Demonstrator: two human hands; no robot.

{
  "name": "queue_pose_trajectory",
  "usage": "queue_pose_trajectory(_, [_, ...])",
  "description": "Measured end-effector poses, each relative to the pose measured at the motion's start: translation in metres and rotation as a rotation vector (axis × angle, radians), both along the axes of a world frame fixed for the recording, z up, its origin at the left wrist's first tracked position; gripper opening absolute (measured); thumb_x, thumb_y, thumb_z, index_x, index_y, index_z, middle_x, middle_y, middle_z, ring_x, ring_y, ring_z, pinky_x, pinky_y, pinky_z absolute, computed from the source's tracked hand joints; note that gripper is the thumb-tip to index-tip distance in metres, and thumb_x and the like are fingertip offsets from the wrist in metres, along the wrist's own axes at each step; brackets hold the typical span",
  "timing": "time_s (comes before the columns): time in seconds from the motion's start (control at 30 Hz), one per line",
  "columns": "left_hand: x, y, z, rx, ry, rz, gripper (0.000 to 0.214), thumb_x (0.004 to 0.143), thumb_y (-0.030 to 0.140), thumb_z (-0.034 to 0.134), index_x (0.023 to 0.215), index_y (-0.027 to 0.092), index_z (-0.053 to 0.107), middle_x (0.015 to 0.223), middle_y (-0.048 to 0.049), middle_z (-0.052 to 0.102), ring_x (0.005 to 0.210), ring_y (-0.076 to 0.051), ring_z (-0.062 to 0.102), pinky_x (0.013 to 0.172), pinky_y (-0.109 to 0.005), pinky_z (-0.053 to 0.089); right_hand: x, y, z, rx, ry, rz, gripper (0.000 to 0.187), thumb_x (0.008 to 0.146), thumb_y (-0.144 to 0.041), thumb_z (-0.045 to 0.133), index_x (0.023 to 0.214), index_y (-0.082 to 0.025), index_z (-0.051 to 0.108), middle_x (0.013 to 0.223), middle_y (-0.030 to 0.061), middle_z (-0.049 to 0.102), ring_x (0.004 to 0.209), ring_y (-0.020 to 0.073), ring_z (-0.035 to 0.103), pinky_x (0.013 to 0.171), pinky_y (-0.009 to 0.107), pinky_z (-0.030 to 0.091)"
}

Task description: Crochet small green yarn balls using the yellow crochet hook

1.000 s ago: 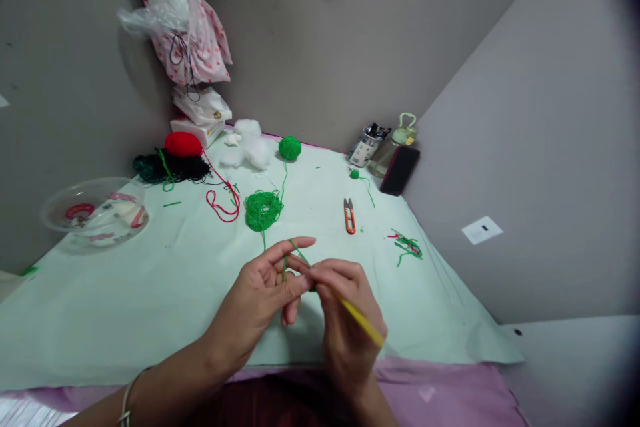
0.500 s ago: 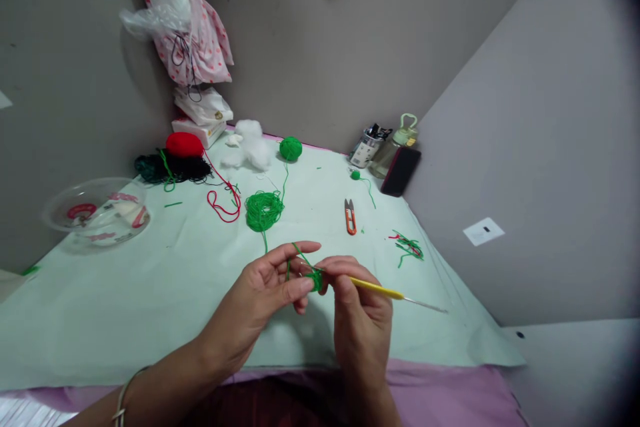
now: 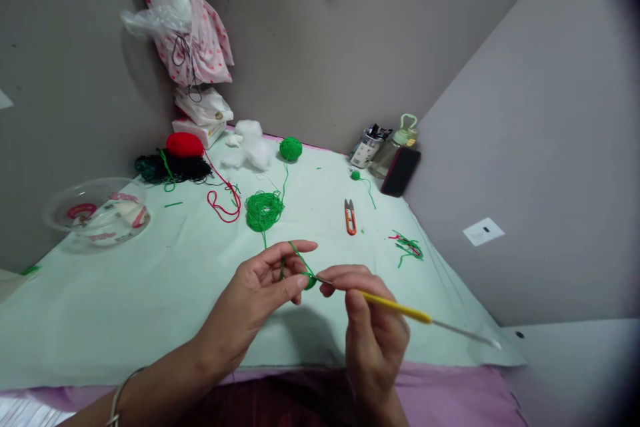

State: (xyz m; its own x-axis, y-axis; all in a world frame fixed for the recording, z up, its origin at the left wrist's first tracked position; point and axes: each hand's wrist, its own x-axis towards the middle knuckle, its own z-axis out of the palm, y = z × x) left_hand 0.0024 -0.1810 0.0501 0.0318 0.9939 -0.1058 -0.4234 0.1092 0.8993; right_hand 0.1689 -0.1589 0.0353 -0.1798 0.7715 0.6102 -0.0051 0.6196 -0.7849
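My left hand (image 3: 260,297) pinches a small green crocheted piece (image 3: 309,279) between thumb and middle finger, with green yarn (image 3: 298,255) looped over the raised index finger. My right hand (image 3: 373,330) grips a yellow-handled crochet hook (image 3: 400,309), whose tip is in the green piece and whose metal end points right. The yarn runs back to a loose green yarn pile (image 3: 263,209) on the pale green table cover (image 3: 150,293).
Orange snips (image 3: 350,217) lie beyond my hands. A green yarn ball (image 3: 291,148), red yarn ball (image 3: 184,145), white stuffing (image 3: 249,144), dark yarn, a clear plastic bowl (image 3: 97,213), yarn scraps (image 3: 407,245), a bottle and a black phone (image 3: 400,171) ring the table. Walls close in behind and right.
My right hand has swung the hook's handle from pointing down toward me to pointing out right, and has drawn slightly right and nearer. My left hand has kept its pinch.
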Motion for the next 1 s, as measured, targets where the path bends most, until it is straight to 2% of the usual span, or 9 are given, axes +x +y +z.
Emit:
queue_pose_trajectory(0.1, [0.002, -0.001, -0.002, 0.040, 0.051, 0.028, 0.032, 0.087, 0.030, 0.080, 0.119, 0.034, 0.075, 0.086, 0.0038, 0.062, 0.085, -0.013, 0.054, 0.082, -0.025, 0.043, 0.000, -0.002, -0.004, 0.253, -0.191, -0.078, 0.026, 0.101, -0.008, 0.048, 0.111, -0.022, 0.067, 0.102, 0.0071, 0.073, 0.093, 0.0181, 0.069, 0.078, 0.031, 0.057])
queue_pose_trajectory(0.2, [0.004, -0.002, -0.003, 0.047, 0.057, 0.054, 0.038, 0.086, 0.030, 0.081, 0.122, 0.034, 0.074, 0.088, 0.0031, 0.062, 0.088, -0.014, 0.053, 0.087, -0.027, 0.041, -0.002, -0.001, -0.012, 0.515, -0.355, -0.222, 0.030, 0.097, -0.006, 0.054, 0.119, -0.019, 0.069, 0.108, 0.0104, 0.071, 0.098, 0.0204, 0.070, 0.077, 0.032, 0.059])
queue_pose_trajectory(0.27, [0.004, -0.002, -0.001, -0.014, -0.032, 0.014, 0.044, 0.084, 0.031, 0.082, 0.127, 0.031, 0.072, 0.088, 0.0026, 0.062, 0.086, -0.014, 0.053, 0.084, -0.027, 0.041, -0.004, -0.001, -0.016, 0.590, -0.390, -0.303, 0.034, 0.096, -0.005, 0.057, 0.122, -0.020, 0.071, 0.111, 0.0108, 0.069, 0.100, 0.0214, 0.069, 0.077, 0.033, 0.059])
queue_pose_trajectory(0.33, [0.004, 0.000, 0.002, -0.112, -0.165, -0.061, 0.049, 0.082, 0.032, 0.084, 0.129, 0.026, 0.070, 0.082, 0.0031, 0.059, 0.077, -0.012, 0.050, 0.078, -0.026, 0.040, -0.006, -0.001, -0.016, 0.490, -0.322, -0.292, 0.034, 0.097, -0.005, 0.056, 0.120, -0.023, 0.072, 0.107, 0.0085, 0.069, 0.097, 0.0206, 0.069, 0.077, 0.033, 0.058])
queue_pose_trajectory(0.4, [0.002, 0.002, 0.006, -0.179, -0.254, -0.106, 0.052, 0.080, 0.032, 0.085, 0.129, 0.022, 0.070, 0.079, 0.0035, 0.057, 0.070, -0.010, 0.046, 0.075, -0.026, 0.040, -0.008, -0.001, -0.011, 0.263, -0.152, -0.216, 0.030, 0.100, -0.009, 0.052, 0.113, -0.026, 0.073, 0.098, 0.0049, 0.070, 0.089, 0.0188, 0.067, 0.074, 0.033, 0.055])
queue_pose_trajectory(0.5, [0.001, 0.003, 0.011, -0.155, -0.234, -0.069, 0.049, 0.082, 0.029, 0.084, 0.128, 0.021, 0.070, 0.087, 0.0014, 0.061, 0.079, -0.012, 0.050, 0.082, -0.026, 0.041, -0.010, 0.002, -0.005, -0.037, 0.148, -0.067, 0.025, 0.103, -0.017, 0.051, 0.101, -0.027, 0.073, 0.088, 0.0023, 0.067, 0.079, 0.0174, 0.061, 0.070, 0.033, 0.050])
queue_pose_trajectory(0.57, [0.000, 0.003, 0.011, -0.122, -0.192, -0.039, 0.045, 0.083, 0.029, 0.082, 0.126, 0.022, 0.071, 0.087, 0.0013, 0.061, 0.084, -0.014, 0.051, 0.085, -0.027, 0.040, -0.011, 0.005, -0.004, -0.140, 0.232, 0.003, 0.022, 0.103, -0.019, 0.054, 0.099, -0.027, 0.074, 0.087, 0.0022, 0.066, 0.079, 0.0171, 0.059, 0.070, 0.033, 0.048])
queue_pose_trajectory(0.87, [-0.003, 0.003, 0.009, -0.073, -0.125, -0.009, 0.036, 0.085, 0.028, 0.080, 0.120, 0.026, 0.075, 0.088, 0.0019, 0.059, 0.085, -0.014, 0.051, 0.084, -0.026, 0.039, -0.011, 0.005, -0.004, -0.246, 0.292, 0.066, 0.021, 0.103, -0.025, 0.056, 0.094, -0.024, 0.075, 0.078, 0.0014, 0.063, 0.070, 0.0153, 0.058, 0.065, 0.031, 0.047])
queue_pose_trajectory(1.0, [0.004, 0.000, 0.004, -0.044, -0.103, -0.047, 0.035, 0.086, 0.031, 0.080, 0.121, 0.028, 0.075, 0.095, -0.0001, 0.063, 0.094, -0.016, 0.055, 0.089, -0.028, 0.041, -0.015, 0.005, -0.001, -0.172, 0.195, 0.004, 0.018, 0.101, -0.021, 0.059, 0.094, -0.025, 0.075, 0.089, 0.0041, 0.069, 0.083, 0.0185, 0.064, 0.069, 0.032, 0.052])
